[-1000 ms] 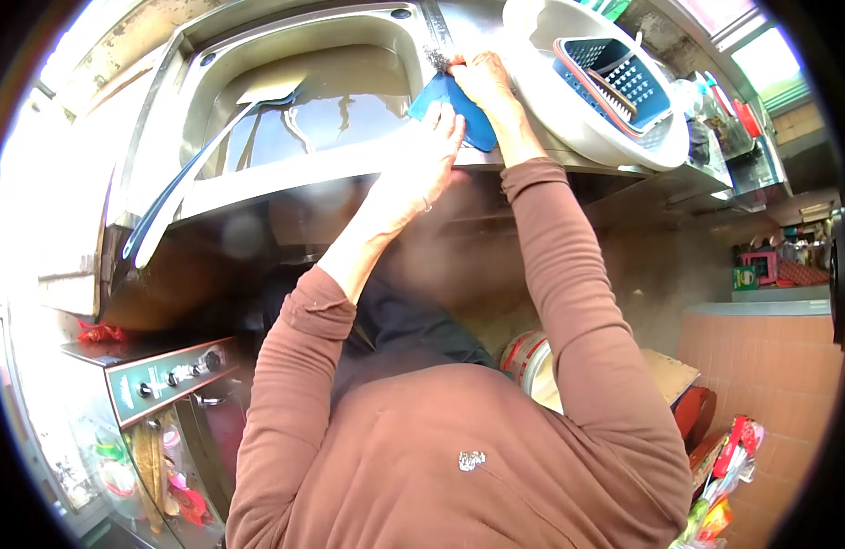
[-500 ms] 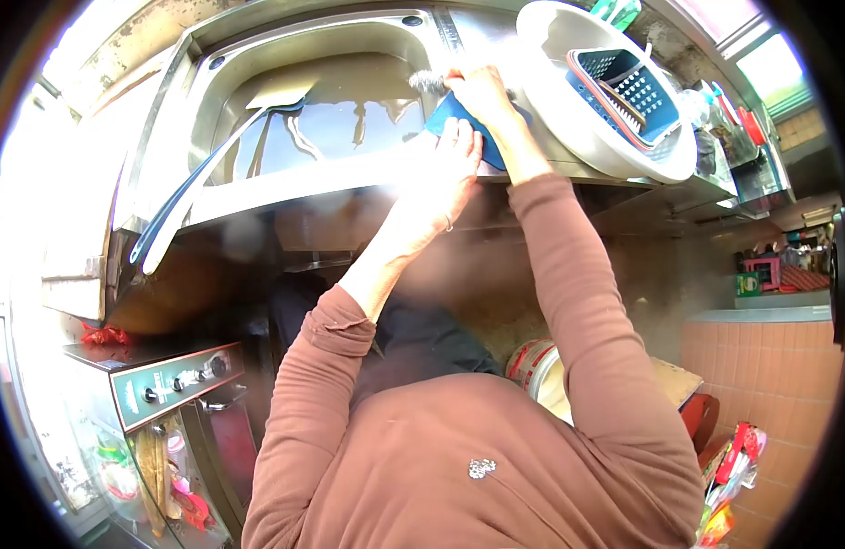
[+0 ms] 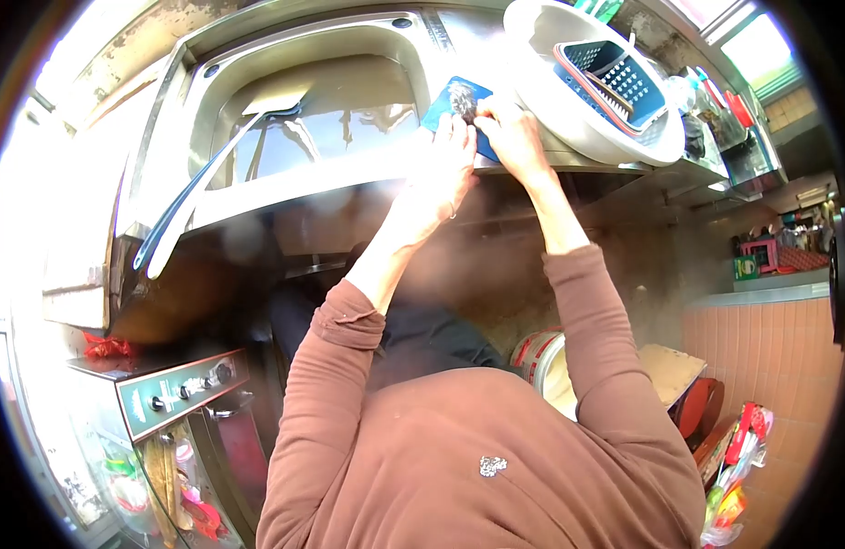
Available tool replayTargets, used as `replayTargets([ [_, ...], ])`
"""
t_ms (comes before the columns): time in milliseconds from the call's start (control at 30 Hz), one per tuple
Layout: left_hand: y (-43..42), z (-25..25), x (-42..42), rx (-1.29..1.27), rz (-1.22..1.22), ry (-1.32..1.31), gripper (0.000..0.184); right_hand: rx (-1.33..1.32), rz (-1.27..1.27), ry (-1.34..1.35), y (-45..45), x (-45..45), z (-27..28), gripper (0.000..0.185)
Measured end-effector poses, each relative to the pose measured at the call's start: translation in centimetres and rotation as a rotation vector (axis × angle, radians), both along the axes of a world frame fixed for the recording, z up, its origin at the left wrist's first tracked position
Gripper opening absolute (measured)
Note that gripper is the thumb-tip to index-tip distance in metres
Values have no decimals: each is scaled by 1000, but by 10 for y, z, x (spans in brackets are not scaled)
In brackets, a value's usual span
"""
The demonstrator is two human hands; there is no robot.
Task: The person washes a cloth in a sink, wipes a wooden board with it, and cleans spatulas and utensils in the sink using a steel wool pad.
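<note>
At the right edge of the sink (image 3: 195, 137), a blue flat piece (image 3: 439, 112) lies under both my hands; its exact kind is not clear. My left hand (image 3: 441, 178) holds it at the near side, fingers fairly straight along it and the thumb hidden. A grey steel wool scourer (image 3: 462, 99) rests on the blue surface, pinched by the bent fingers of my right hand (image 3: 516, 139). In the sink's cloudy water lie the heads of two long-handled spatulas, one pale (image 3: 177, 231) and one blue (image 3: 171, 218), their handles leaning over the near left rim.
A white basin (image 3: 569, 128) stands close on the right, holding a blue perforated basket (image 3: 644, 91) with a brush (image 3: 610, 94) in it. Bottles (image 3: 729, 119) crowd the far right. Below left is a cabinet with knobs (image 3: 180, 393); a bucket (image 3: 541, 361) stands below right.
My right hand has drawn the scourer rightward and toward me, from the blue piece's far left edge onto its surface. My left hand stays nearly in place on the piece.
</note>
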State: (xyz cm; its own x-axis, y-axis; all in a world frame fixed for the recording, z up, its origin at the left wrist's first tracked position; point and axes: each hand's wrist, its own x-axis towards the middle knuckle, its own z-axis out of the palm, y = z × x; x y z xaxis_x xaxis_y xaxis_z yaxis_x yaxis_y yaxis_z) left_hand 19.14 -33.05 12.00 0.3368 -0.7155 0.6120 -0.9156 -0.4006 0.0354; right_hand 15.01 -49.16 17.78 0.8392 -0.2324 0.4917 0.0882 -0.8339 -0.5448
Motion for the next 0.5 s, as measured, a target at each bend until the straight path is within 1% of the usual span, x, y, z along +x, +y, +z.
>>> replayTargets([
  [67,0,4,2,19,-10,13,73,-84,-40,73,-17,42,-3,16],
  [133,2,11,0,45,-2,-4,75,-185,-104,80,-26,82,-12,17],
  [233,8,29,-6,113,11,30,77,-394,-165,80,-43,118,-25,20],
  [333,21,31,-17,-59,109,157,74,-363,-112,102,-43,116,-23,21],
  [367,23,42,-31,-9,304,109,67,-258,-99,35,-44,117,-25,21],
  [433,26,36,-28,-9,238,210,60,-80,-85,20,-49,122,-29,19],
  [500,26,26,-31,-79,205,190,47,90,-87,43,-43,112,-25,17],
])
